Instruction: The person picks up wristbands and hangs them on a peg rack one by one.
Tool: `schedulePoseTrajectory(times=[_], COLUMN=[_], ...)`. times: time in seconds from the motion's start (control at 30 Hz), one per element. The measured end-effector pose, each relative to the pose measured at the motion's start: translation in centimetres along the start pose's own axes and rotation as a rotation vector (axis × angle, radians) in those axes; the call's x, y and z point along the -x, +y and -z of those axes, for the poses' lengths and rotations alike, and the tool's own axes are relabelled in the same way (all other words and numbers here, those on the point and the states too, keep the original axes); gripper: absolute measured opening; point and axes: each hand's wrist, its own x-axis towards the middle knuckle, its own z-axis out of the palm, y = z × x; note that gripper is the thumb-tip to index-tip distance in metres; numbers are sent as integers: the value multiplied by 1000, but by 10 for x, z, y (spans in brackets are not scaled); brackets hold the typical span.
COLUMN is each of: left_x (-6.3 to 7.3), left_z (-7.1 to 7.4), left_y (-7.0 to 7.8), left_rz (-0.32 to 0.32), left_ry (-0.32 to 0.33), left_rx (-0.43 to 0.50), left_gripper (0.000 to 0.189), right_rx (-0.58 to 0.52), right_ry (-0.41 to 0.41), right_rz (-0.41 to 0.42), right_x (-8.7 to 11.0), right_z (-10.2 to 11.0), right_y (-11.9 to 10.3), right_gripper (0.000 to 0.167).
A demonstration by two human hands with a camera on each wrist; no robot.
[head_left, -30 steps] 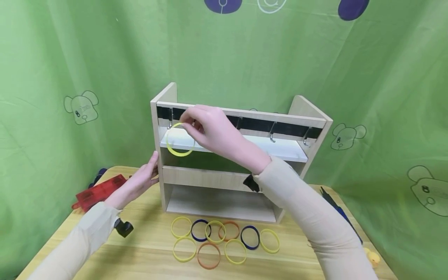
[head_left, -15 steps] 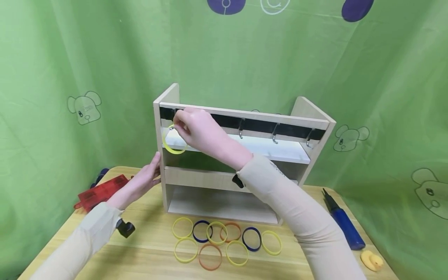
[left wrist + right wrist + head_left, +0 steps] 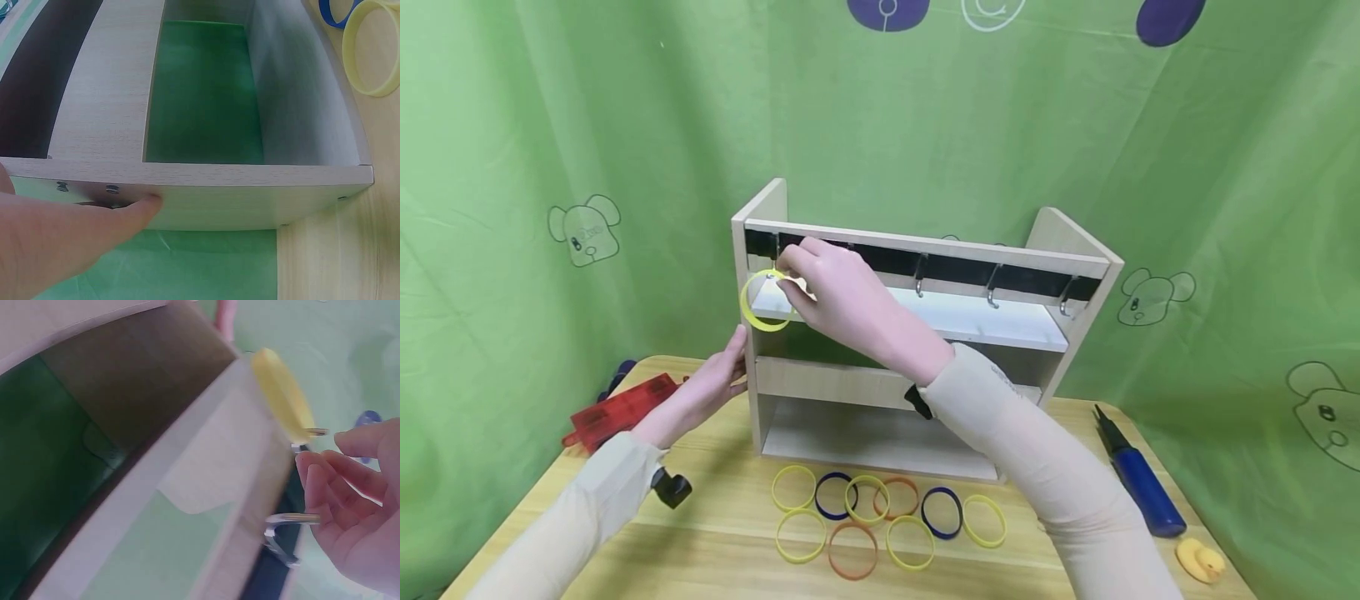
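A yellow wristband (image 3: 752, 321) hangs at the leftmost metal hook of a pale wooden shelf rack (image 3: 827, 381). In the right wrist view the band (image 3: 275, 381) sits around the hook's tip (image 3: 317, 432). My right hand (image 3: 853, 304) is just to its right, thumb and fingers apart, with a gap between them and the band. Against the rack's left side panel rests my left hand (image 3: 711, 387), its thumb lying along the wood in the left wrist view. The left hand's other fingers are mostly hidden behind the panel.
Several yellow, blue and orange wristbands, including an orange one (image 3: 853, 575), lie on the table before the rack. A red plastic piece (image 3: 621, 410) lies left. A blue hand pump (image 3: 1146, 492) and a yellow duck (image 3: 1199, 560) are at right. More hooks (image 3: 993, 287) line the black strip.
My right hand has moved left with the yellow band to the leftmost hook and its fingers have parted from the band. The left hand has stayed at the side panel.
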Motion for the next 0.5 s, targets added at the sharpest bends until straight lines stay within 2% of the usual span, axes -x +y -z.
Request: schedulePoseTrajectory(times=[0.17, 0.3, 0.4, 0.5], left_x=[0, 0, 1, 1], left_z=[1, 2, 2, 3], left_y=[0, 0, -1, -2], left_rz=[-2, -8, -9, -10], left_ry=[-9, -14, -17, -23], left_rx=[-18, -22, -21, -24], left_gripper=[93, 93, 92, 92], right_rx=[-31, -62, -80, -115], right_ry=[49, 41, 8, -45], right_rz=[33, 19, -23, -111], right_x=[22, 53, 83, 116], right_z=[11, 11, 2, -13], right_y=[-10, -11, -8, -1], right_gripper=[11, 9, 8, 8])
